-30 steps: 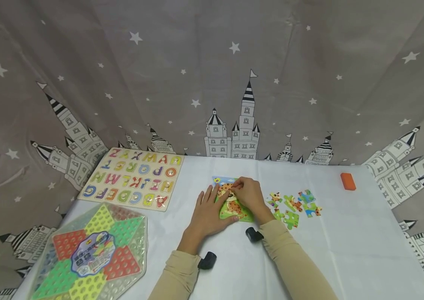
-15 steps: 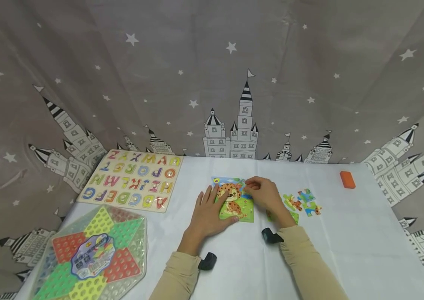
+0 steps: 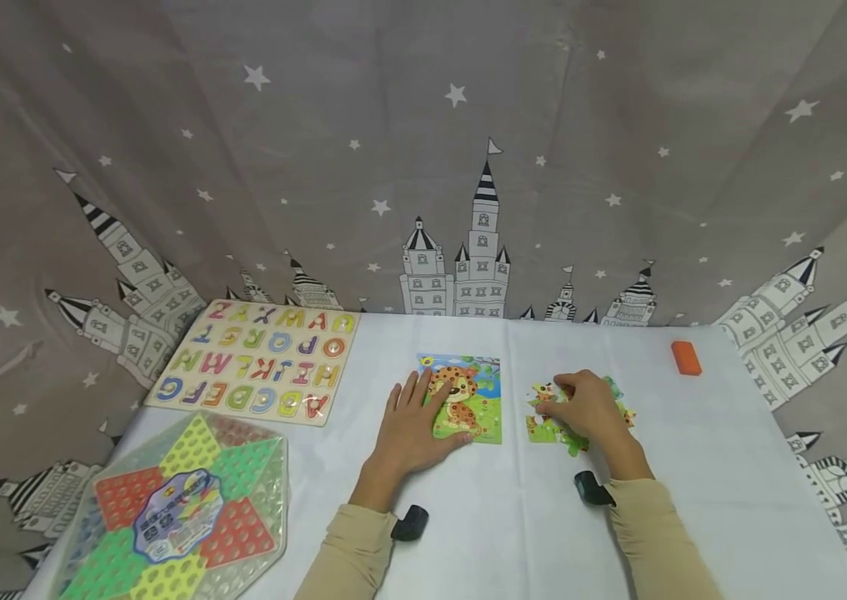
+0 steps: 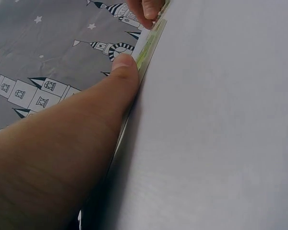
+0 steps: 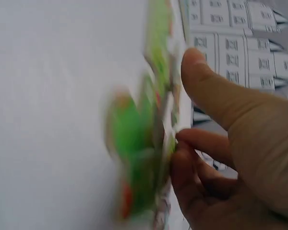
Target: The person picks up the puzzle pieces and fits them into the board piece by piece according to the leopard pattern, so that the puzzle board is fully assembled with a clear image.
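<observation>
Head view: puzzle (image 3: 488, 417) on counter (image 3: 468, 533), left hand (image 3: 412, 427) laid across it, fingers spread, right hand (image 3: 593, 410) over loose pieces (image 3: 542, 430) nearby; left wrist: thumb at puzzle's edge; right wrist: thumb and fingers parted, unclenched, beside blurred pieces.

The letter board (image 3: 293, 344) bears capitals (image 3: 262, 368) A to Z, while the purple label (image 3: 179, 512) on the game box (image 3: 239, 533) is illegible.

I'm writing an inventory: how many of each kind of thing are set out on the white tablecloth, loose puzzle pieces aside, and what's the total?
Letter board: 1
Star-patterned game board: 1
Leopard picture: 1
Orange block: 1
Total: 4
</observation>
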A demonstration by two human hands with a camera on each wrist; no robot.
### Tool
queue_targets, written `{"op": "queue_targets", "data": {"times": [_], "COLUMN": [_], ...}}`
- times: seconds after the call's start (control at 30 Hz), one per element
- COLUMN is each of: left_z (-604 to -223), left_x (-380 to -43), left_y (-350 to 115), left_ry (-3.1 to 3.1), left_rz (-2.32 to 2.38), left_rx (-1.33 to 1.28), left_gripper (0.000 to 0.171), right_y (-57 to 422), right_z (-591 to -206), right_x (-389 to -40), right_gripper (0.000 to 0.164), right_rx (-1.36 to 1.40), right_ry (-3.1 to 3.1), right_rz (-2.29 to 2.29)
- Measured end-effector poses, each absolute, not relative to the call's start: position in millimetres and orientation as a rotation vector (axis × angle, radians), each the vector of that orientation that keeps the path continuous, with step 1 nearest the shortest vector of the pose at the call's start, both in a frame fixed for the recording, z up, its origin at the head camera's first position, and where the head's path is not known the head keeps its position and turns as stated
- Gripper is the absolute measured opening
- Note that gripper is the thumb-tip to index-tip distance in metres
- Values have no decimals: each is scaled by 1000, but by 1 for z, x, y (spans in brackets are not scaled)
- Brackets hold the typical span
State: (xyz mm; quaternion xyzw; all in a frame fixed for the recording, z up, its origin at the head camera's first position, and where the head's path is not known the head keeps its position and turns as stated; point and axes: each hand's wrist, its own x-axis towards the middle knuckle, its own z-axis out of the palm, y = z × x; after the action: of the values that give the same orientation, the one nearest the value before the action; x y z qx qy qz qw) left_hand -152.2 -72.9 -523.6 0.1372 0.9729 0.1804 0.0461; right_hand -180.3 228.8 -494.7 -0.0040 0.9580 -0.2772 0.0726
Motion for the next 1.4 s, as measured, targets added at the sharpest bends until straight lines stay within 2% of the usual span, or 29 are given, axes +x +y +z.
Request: {"op": "queue_targets", "data": {"times": [0.27,0.47,0.67,1.1,1.4], "left_z": [-523,-525,-525,-526,-529], "left_x": [-153,-154,-154,-153,-154], "left_y": [-74,-73,-73,-74,-74], "left_ry": [2966,2964,2972,2970,2973], "left_rz": [544,528,536,551,547], "left_rx": [416,419,415,420,427], "left_gripper": [95,96,95,94,95], "right_y": [214,211,206,204,196], "right_z": [-496,-497,-501,-501,-497], "right_x": [-182,-179,-177,-180,-182], "right_gripper": [60,54,44,47,39], "right_rx": [3,75,35,19,80], "right_ry": [2924,2831,2872,2769,2692], "right_rz": [-789,-1021,-1140,-1270,-1370]}}
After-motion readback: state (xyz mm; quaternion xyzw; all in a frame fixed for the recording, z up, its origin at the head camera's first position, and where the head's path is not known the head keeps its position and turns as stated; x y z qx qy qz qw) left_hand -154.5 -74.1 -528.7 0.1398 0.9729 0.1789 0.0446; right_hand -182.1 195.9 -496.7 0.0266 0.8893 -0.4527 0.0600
